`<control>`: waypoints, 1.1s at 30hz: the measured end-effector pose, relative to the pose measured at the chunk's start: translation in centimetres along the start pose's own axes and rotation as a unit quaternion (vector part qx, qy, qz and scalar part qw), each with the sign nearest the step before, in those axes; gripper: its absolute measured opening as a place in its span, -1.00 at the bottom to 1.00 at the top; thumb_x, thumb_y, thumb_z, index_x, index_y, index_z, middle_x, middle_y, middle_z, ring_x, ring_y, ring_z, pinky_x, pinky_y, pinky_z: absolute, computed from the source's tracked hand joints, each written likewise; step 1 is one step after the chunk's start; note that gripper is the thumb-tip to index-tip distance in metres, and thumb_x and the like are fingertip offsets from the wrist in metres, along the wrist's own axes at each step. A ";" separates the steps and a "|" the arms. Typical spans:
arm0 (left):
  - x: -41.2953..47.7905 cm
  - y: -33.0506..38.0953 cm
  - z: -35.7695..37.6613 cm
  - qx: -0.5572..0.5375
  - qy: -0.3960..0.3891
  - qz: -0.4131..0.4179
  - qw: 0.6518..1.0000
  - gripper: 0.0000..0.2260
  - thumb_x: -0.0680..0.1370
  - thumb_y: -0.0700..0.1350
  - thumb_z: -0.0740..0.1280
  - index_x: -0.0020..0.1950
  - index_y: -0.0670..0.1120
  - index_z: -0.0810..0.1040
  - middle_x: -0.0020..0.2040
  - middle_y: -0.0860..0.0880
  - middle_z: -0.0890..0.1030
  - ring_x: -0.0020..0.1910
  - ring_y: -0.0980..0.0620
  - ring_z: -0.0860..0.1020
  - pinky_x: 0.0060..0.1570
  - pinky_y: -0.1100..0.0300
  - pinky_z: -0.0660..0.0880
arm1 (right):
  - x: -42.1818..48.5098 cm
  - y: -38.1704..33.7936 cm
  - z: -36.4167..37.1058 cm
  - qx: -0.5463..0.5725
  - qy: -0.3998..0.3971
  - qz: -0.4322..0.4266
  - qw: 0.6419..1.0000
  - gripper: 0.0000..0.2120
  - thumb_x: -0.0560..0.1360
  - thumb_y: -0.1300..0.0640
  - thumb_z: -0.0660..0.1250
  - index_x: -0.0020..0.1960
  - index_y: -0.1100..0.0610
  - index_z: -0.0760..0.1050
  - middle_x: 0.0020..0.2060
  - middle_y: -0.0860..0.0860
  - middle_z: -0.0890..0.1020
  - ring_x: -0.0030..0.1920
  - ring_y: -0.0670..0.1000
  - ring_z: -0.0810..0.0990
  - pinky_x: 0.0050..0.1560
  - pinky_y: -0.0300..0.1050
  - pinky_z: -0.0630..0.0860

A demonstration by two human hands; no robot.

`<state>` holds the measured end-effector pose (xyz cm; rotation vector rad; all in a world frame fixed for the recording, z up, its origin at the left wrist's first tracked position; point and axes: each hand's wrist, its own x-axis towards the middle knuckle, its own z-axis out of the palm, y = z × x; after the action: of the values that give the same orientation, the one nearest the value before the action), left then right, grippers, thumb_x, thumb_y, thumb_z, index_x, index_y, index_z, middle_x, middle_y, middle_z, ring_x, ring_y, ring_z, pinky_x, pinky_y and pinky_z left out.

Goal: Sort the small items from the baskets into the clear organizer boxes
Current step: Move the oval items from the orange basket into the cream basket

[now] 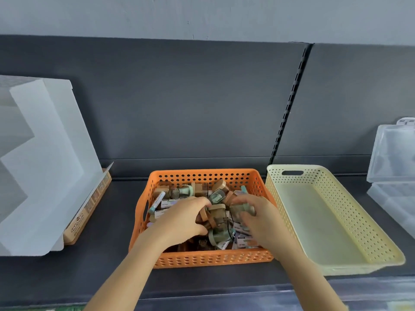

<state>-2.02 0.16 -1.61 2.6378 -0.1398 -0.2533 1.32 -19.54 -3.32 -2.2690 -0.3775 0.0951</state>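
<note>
An orange perforated basket (202, 258) sits on the dark shelf in the middle, holding several small brown and pale green items (195, 190) and white labelled packets. Both hands reach into it. My left hand (182, 218) curls its fingers round brown items near the basket's centre. My right hand (258, 217) grips a pale green item; its fingertips are blurred. A cream perforated basket (350, 227) stands empty to the right. Clear organizer boxes (395, 167) are stacked at the far right edge.
A large white frosted display piece (45, 164) leans at the left, with a brown printed cardboard box (89, 209) beside it. A dark back panel with a slotted upright (289, 104) rises behind the baskets. The shelf's front edge (202, 295) runs below my arms.
</note>
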 end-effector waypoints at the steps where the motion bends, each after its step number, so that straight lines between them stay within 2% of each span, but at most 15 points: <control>1: 0.1 0.0 0.0 0.005 0.000 0.008 1.000 -0.50 0.47 -0.09 0.42 0.38 0.09 0.35 0.22 0.11 0.46 0.08 0.16 0.45 -0.04 0.35 0.35 | -0.2 0.0 -0.1 0.003 0.003 0.006 1.000 -0.65 0.51 0.27 0.27 0.08 -0.17 0.53 0.21 -0.10 0.51 0.07 -0.11 0.51 0.08 -0.16 0.49; 3: 0.3 0.0 0.1 0.002 0.003 0.024 1.000 -0.55 0.47 -0.12 0.42 0.32 0.10 0.39 0.11 0.14 0.49 -0.10 0.22 0.45 -0.21 0.40 0.32 | -0.4 0.1 -0.3 0.008 0.009 0.014 1.000 -0.66 0.51 0.26 0.27 0.10 -0.16 0.53 0.23 -0.09 0.52 0.13 -0.09 0.52 0.11 -0.14 0.49; 5: 0.3 0.0 0.1 -0.017 0.013 0.033 0.999 -0.55 0.47 -0.13 0.42 0.31 0.12 0.40 0.18 0.15 0.50 0.00 0.21 0.47 -0.11 0.38 0.37 | -0.6 0.4 -0.6 0.015 0.014 0.018 1.000 -0.63 0.51 0.26 0.27 0.14 -0.17 0.53 0.21 -0.11 0.53 -0.02 -0.18 0.51 -0.07 -0.31 0.43; 7: 0.3 0.3 0.1 -0.036 0.034 0.049 0.998 -0.53 0.48 -0.13 0.41 0.34 0.13 0.40 0.24 0.17 0.47 0.12 0.20 0.44 -0.01 0.39 0.36 | -0.9 0.5 -0.9 0.035 0.028 0.030 0.999 -0.59 0.50 0.26 0.28 0.19 -0.19 0.49 0.13 -0.13 0.57 -0.21 -0.26 0.46 -0.24 -0.37 0.38; 8: 0.4 0.6 0.0 -0.046 0.046 0.059 0.996 -0.53 0.48 -0.13 0.41 0.34 0.14 0.39 0.24 0.17 0.47 0.13 0.21 0.43 -0.02 0.44 0.33 | -1.0 0.5 -1.2 0.049 0.042 0.039 0.997 -0.59 0.50 0.26 0.30 0.19 -0.19 0.48 0.09 -0.12 0.59 -0.21 -0.24 0.50 -0.25 -0.33 0.44; 11: 0.8 1.9 -0.6 -0.072 0.074 0.095 0.990 -0.55 0.47 -0.10 0.42 0.31 0.16 0.41 0.19 0.25 0.46 0.11 0.29 0.40 -0.08 0.56 0.29 | -1.4 0.4 -2.3 0.075 0.091 0.067 0.991 -0.63 0.46 0.25 0.35 0.16 -0.12 0.48 0.01 -0.11 0.60 -0.10 -0.08 0.62 -0.09 -0.07 0.61; 15: 2.1 4.6 -1.1 -0.095 0.093 0.135 0.982 -0.56 0.45 -0.06 0.45 0.27 0.20 0.43 0.18 0.30 0.46 0.12 0.33 0.39 -0.05 0.56 0.27 | -1.9 1.4 -5.2 0.083 0.140 0.072 0.984 -0.65 0.45 0.25 0.36 0.14 -0.10 0.49 -0.04 -0.16 0.59 -0.08 -0.07 0.61 -0.05 0.04 0.61; 18: 3.9 7.4 -1.3 -0.092 0.089 0.162 0.978 -0.57 0.45 -0.07 0.45 0.28 0.17 0.44 0.16 0.30 0.46 0.10 0.32 0.40 -0.05 0.54 0.27 | -1.7 2.8 -8.3 0.058 0.162 0.089 0.981 -0.64 0.49 0.23 0.33 0.22 -0.08 0.48 0.03 -0.09 0.58 -0.05 -0.02 0.61 -0.06 0.04 0.61; 21: 6.7 10.5 -0.7 -0.096 0.075 0.177 0.977 -0.57 0.45 -0.08 0.44 0.27 0.16 0.44 0.16 0.23 0.50 0.08 0.25 0.45 -0.05 0.48 0.31 | -1.1 4.9 -10.9 0.031 0.171 0.106 0.979 -0.63 0.54 0.19 0.29 0.31 -0.06 0.44 0.05 -0.04 0.58 -0.05 -0.01 0.61 -0.15 -0.09 0.59; 25: 11.2 14.3 1.5 -0.070 0.031 0.182 0.980 -0.59 0.45 -0.10 0.42 0.28 0.06 0.45 0.09 0.13 0.54 0.01 0.18 0.47 -0.11 0.42 0.37 | 0.0 7.9 -13.2 -0.034 0.165 0.158 0.973 -0.66 0.54 0.13 0.26 0.31 0.01 0.42 0.06 -0.01 0.57 -0.08 0.01 0.52 -0.30 -0.22 0.41; 27: 13.5 15.6 2.8 -0.034 0.006 0.177 0.984 -0.58 0.45 -0.11 0.42 0.29 0.00 0.46 0.08 0.07 0.55 0.00 0.14 0.47 -0.04 0.30 0.42 | 0.3 8.9 -14.1 -0.078 0.142 0.166 0.973 -0.70 0.53 0.12 0.23 0.26 0.06 0.44 0.02 0.03 0.58 -0.12 0.02 0.52 -0.30 -0.18 0.47; 30: 16.6 16.9 5.1 0.056 -0.053 0.157 0.985 -0.59 0.47 -0.10 0.40 0.31 -0.08 0.44 0.10 -0.02 0.58 0.03 0.01 0.53 0.03 0.14 0.50 | 0.5 10.1 -14.8 -0.140 0.102 0.162 0.971 -0.80 0.51 0.13 0.21 0.11 0.11 0.49 -0.15 0.02 0.59 -0.20 0.03 0.56 -0.19 -0.02 0.59; 33: 18.4 17.7 7.0 0.160 -0.108 0.132 0.972 -0.59 0.46 -0.22 0.36 0.31 -0.10 0.43 0.16 -0.10 0.53 0.07 -0.10 0.52 0.04 0.02 0.52 | 0.9 11.0 -14.8 -0.160 0.055 0.157 0.973 -0.83 0.52 0.13 0.21 0.07 0.13 0.49 -0.18 0.02 0.58 -0.22 0.02 0.57 -0.18 -0.03 0.57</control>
<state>13.59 -21.17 -2.06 2.8585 -0.6475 -0.4586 7.55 -36.78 -1.61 -2.6259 0.0325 0.0745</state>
